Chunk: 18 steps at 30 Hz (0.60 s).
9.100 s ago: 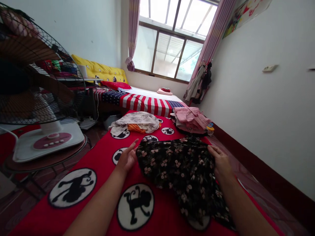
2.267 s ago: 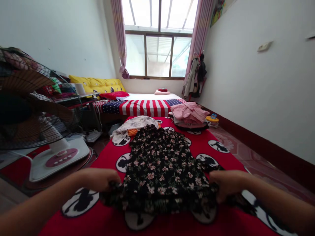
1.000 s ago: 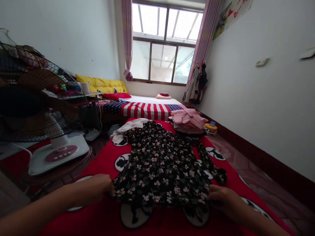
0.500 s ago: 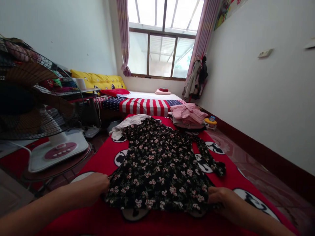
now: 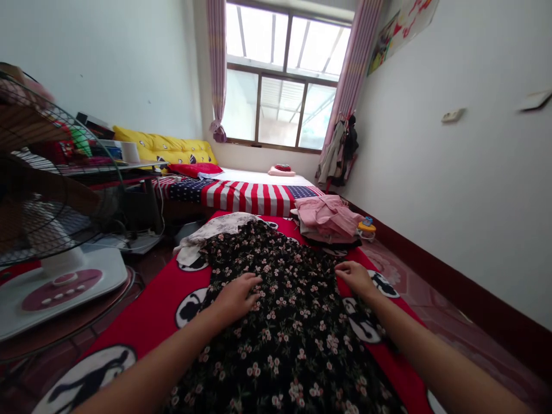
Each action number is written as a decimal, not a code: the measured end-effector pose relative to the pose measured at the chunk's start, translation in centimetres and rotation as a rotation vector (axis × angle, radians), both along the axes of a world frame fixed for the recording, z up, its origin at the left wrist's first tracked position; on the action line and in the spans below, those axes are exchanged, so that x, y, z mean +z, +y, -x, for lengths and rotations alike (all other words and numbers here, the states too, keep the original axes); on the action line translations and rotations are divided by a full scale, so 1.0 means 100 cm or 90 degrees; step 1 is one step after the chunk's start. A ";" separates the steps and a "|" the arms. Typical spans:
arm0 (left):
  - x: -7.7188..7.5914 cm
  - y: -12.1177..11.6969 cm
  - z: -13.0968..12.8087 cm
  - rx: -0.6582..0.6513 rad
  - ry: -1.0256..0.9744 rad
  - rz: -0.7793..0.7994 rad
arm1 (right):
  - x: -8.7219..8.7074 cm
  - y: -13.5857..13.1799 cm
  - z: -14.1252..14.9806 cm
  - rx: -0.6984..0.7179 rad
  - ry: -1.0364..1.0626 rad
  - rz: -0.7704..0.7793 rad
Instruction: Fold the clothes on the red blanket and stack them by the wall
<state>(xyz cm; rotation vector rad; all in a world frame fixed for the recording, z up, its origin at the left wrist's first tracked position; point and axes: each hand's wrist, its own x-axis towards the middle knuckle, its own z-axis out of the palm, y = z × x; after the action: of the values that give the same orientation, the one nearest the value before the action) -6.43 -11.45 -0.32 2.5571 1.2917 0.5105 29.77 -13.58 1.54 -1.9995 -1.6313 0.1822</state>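
A black floral dress lies spread out, its collar end away from me and its lower part running off the bottom of the view. My left hand is over the left-middle of the dress, fingers stretched out and holding nothing. At the dress's right edge, by the sleeve, my right hand has its fingers pinched together on the fabric. The right forearm partly hides that sleeve. Under the dress is a red blanket with black-and-white round prints.
Past the dress's collar lie a white patterned cloth and a stack of folded pink clothes. A fan stands close on the left. Further back is a bed with a striped cover; a yellow stool is on the right.
Both hands have let go of the dress's lower corners and moved forward, the left over its middle, the right to the sleeve side. The view has shifted forward over the dress.
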 end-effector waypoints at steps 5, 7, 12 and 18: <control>-0.058 0.031 -0.031 0.156 0.026 -0.057 | -0.016 0.079 -0.004 -0.062 -0.048 -0.038; -0.068 0.033 -0.031 0.153 0.026 -0.097 | -0.023 0.099 -0.005 -0.064 -0.050 -0.019; -0.072 0.032 -0.029 0.153 0.034 -0.121 | -0.036 0.126 -0.001 -0.050 -0.059 0.024; -0.071 0.032 -0.030 0.145 0.056 -0.107 | -0.032 0.134 -0.024 -0.142 -0.119 0.021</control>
<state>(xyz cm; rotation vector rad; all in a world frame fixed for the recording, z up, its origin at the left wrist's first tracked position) -3.45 -8.23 -7.45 2.6067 1.6481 0.5785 32.21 -0.15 -1.71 -2.2628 -1.5075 -0.0625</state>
